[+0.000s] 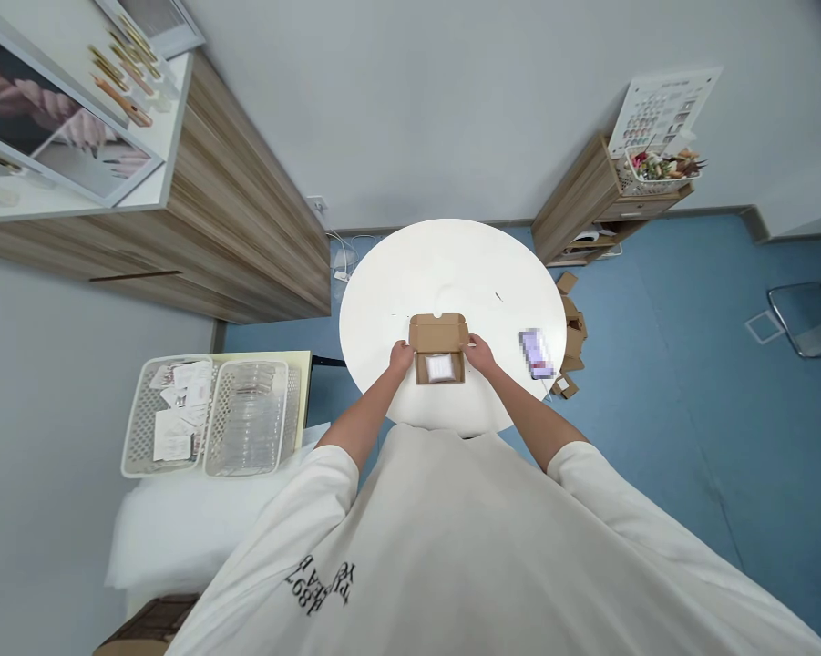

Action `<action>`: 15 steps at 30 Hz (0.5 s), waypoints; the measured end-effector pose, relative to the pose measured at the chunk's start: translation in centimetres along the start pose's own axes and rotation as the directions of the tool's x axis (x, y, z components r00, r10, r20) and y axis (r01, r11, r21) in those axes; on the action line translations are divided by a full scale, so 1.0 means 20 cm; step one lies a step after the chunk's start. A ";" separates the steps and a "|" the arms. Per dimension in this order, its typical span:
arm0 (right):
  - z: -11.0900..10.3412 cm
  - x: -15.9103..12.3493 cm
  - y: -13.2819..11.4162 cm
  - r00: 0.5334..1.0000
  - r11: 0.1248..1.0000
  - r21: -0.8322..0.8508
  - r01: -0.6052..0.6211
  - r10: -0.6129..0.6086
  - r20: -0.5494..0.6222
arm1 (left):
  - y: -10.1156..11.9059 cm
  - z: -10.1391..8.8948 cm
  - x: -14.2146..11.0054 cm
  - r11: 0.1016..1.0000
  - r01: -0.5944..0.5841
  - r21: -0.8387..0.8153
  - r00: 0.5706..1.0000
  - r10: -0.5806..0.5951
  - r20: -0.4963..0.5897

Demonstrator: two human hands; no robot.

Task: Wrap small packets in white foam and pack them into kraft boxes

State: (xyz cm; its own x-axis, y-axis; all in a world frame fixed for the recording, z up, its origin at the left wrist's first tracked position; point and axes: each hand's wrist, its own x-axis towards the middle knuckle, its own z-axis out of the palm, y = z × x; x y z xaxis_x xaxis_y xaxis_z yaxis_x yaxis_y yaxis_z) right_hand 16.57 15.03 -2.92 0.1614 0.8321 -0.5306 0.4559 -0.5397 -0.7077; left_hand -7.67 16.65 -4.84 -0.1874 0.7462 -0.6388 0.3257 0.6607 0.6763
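A small brown cardboard box (438, 333) lies on the round white table (451, 264), its lid folded back away from me. Inside sits a white packet (441, 367) that looks wrapped in clear plastic. My left hand (401, 356) grips the box at its left side, near the fold of the lid. On the opposite side, my right hand (478, 354) holds the box by the lid's right edge, fingers closed. The fingertips of both hands are small in view and partly hidden by the cardboard.
A blurred purple phone-like object (537, 353) lies at the table's right, a small dark sliver (498, 296) farther back. Flattened cardboard (572, 333) is on the floor to the right. White baskets (209, 363) of cards and clear cases stand left. A wooden cabinet (246, 191) rises back left.
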 end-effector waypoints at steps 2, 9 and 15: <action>0.00 0.01 -0.01 1.000 0.998 0.059 0.006 -0.007 0.014 | 0.00 0.02 0.01 0.997 -0.041 -0.071 0.996 0.046 0.071; 0.01 0.00 -0.02 0.999 0.978 0.206 -0.040 0.035 0.029 | 0.01 0.06 0.00 0.997 -0.072 0.001 0.990 0.071 0.122; 0.00 0.01 -0.03 0.990 0.966 0.217 -0.139 0.130 0.057 | 0.06 0.03 0.02 0.994 -0.107 0.027 0.990 0.104 0.100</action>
State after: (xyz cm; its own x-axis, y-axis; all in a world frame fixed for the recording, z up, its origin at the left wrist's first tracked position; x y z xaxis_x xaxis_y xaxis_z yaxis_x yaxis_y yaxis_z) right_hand 16.37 15.51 -2.55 0.1692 0.7465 -0.6435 0.2277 -0.6649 -0.7114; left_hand -6.75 17.74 -4.55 -0.0590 0.7988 -0.5987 0.3690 0.5747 0.7304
